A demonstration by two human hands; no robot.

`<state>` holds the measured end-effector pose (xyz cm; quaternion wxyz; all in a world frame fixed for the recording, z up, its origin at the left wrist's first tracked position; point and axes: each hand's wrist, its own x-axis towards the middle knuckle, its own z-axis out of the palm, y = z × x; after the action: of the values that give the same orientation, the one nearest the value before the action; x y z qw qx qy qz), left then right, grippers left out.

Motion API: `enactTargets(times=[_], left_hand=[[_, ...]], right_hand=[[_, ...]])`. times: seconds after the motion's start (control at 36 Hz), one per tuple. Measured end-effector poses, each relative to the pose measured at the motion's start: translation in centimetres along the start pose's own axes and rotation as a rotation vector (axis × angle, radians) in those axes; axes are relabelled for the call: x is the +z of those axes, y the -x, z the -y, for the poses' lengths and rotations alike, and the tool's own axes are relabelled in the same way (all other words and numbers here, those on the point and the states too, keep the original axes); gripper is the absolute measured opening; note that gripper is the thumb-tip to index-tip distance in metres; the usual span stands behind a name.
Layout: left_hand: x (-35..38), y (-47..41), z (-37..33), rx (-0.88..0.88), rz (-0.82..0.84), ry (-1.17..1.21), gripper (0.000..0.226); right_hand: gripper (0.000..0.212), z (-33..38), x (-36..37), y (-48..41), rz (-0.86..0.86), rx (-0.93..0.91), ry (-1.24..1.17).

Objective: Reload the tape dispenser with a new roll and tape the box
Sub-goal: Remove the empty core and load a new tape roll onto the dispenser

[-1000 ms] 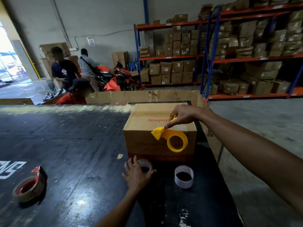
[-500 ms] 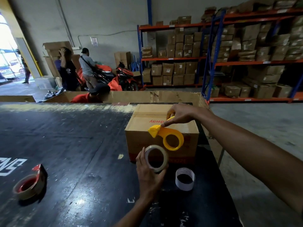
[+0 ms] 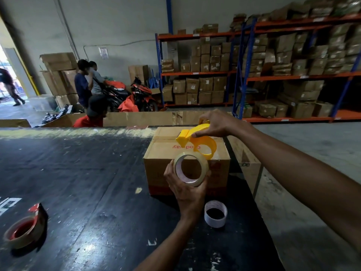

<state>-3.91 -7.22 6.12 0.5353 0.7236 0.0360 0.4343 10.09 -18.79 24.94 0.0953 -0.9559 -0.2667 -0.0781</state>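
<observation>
Head view, the only one I have: I've got the yellow dispenser (image 3: 197, 142) pinched in my right hand (image 3: 214, 124), fingers closed over the top of its handle, thumb pressing just behind the cutter head. It hangs above the near half of the cardboard box (image 3: 166, 151), apparently not resting on it. Its hoop looks bare, no roll seated in it.

My left hand (image 3: 187, 189) cups the new tape roll (image 3: 190, 170) from below, fingers curled around its lower rim, hole facing me, just under the dispenser and in front of the box's near face. Roll and dispenser are close but not yet joined.

So I judge the reload is at its middle: the spent white core (image 3: 215, 213) stands upright on the black table (image 3: 78, 182), near right of the box, and the fresh roll still has to slide onto the hoop. Taping the box hasn't begun.

Textures: glossy translucent tape, smooth hard plastic, matte corrugated board with red print, scuffed shiny tabletop. Far left, near me, a red dispenser (image 3: 24, 230) lies loaded with tape.
</observation>
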Motion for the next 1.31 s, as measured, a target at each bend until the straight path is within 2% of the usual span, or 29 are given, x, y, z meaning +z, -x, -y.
enactTargets(times=[0.11, 0.33, 0.53, 0.67, 0.75, 0.86, 0.94, 1.06, 1.19, 1.31], left_hand=[[1.0, -0.6, -1.7, 0.008, -0.014, 0.025, 0.108], [2.4, -1.8, -3.4, -0.053, -0.054, -0.006, 0.114], [2.9, -2.7, -3.4, -0.161, -0.098, 0.062, 0.116], [3.5, -3.2, -3.7, -0.26, -0.073, 0.157, 0.123], [3.8, -3.4, -3.8, -0.319, 0.004, 0.191, 0.129], [3.7, -3.0, -3.4, -0.258, 0.146, 0.165, 0.118], [3.7, -3.2, -3.2, -0.24, 0.116, 0.158, 0.108], [3.6, -4.0, -3.5, -0.239, 0.061, 0.196, 0.106], [3.1, -4.0, -3.6, -0.201, 0.01, 0.21, 0.1], [2.8, -4.2, -3.7, -0.189, 0.026, 0.218, 0.102]], right_hand=[[0.066, 0.7, -0.5, 0.4, 0.03, 0.004, -0.032], [0.059, 1.5, -0.9, 1.3, 0.128, 0.012, -0.263], [0.05, 2.5, -1.3, 1.8, 0.156, 0.008, -0.358], [0.056, 3.2, -0.7, 2.0, 0.109, 0.015, -0.288], [0.068, 3.2, 0.1, 1.9, 0.118, 0.071, -0.265], [0.074, 3.0, 0.1, 1.8, 0.103, 0.092, -0.281], [0.069, 3.0, 0.2, 1.7, 0.089, 0.063, -0.327], [0.074, 3.3, 0.5, 1.7, 0.105, -0.035, -0.362], [0.049, 3.2, 0.0, 1.6, 0.192, -0.061, -0.453], [0.049, 2.9, -0.5, 1.0, 0.225, -0.04, -0.392]])
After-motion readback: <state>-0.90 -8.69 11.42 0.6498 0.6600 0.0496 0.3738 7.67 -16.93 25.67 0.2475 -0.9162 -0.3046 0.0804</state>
